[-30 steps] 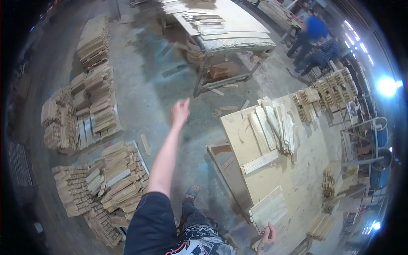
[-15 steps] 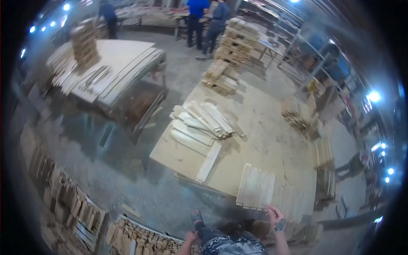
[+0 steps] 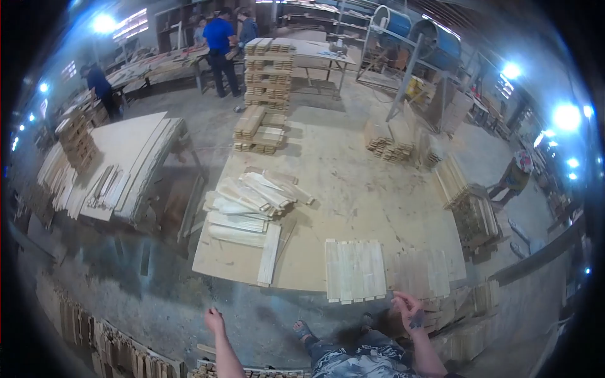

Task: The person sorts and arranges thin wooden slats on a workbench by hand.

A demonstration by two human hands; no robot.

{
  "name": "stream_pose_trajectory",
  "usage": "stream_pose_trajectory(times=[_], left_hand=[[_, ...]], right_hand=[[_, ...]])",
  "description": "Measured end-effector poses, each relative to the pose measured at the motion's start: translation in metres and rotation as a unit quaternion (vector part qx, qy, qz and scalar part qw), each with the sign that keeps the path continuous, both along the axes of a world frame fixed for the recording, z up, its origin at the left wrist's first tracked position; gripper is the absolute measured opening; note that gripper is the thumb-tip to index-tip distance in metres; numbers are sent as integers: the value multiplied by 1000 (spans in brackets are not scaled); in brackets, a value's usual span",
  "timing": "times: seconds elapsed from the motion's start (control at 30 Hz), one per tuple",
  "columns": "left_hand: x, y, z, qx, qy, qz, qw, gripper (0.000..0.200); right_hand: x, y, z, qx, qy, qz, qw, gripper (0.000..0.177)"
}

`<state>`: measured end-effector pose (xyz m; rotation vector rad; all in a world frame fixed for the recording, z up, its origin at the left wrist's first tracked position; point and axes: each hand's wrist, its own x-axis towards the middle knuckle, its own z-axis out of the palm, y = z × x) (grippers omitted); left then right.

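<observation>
My left hand [image 3: 215, 320] hangs over the floor in front of the low table, fingers curled closed, with nothing seen in it. At the table's front edge, my right hand [image 3: 409, 307] is held with fingers loosely bent and apart, holding nothing I can see. It is nearest to two sets of wooden slats laid side by side: a pale set [image 3: 356, 271] to its left and a browner set [image 3: 421, 272] just beyond it. Farther left lies a loose heap of pale slats [image 3: 252, 195], with one single slat [image 3: 269, 255] set apart at its front.
Stacked slat bundles [image 3: 268, 75] rise at the table's [image 3: 353, 189] far end. More bundles [image 3: 391, 142] stand along its right side. At left is another loaded table [image 3: 135, 151]. Wood bins [image 3: 120, 343] line the lower left. Several people [image 3: 218, 44] work at the back.
The view has turned and lifted, so the table appears more level. My left hand has moved out from beside my leg, forward and left. My right hand stays by the table edge.
</observation>
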<state>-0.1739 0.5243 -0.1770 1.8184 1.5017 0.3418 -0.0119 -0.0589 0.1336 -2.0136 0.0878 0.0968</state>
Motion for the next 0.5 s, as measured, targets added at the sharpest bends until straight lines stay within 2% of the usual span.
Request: stream_pose_trajectory(times=[0.1,0.13,0.2,0.27,0.37,0.4,0.5], left_hand=[[11,-73,-9,-40,-3,-73,997,33],[10,-101,-31,-82,-33,-97,991,31],[6,-172,-27,-157,-3,-172,972,30],[-6,-236,-40,-257,34,-251,933,27],[-23,-323,-32,-272,90,-376,881,32],[-16,-345,1,-282,127,-410,858,33],[-4,-391,26,-150,156,-509,833,38]], right_hand=[[6,-14,-4,23,14,-14,1000,25],[6,-20,1,32,23,-28,999,25],[11,-21,29,-21,-5,-24,999,25],[20,-49,2,-8,-18,-33,999,25],[38,-76,-11,48,-26,-55,997,24],[43,-87,-14,73,-26,-64,995,24],[68,-135,-38,107,-38,-77,991,26]])
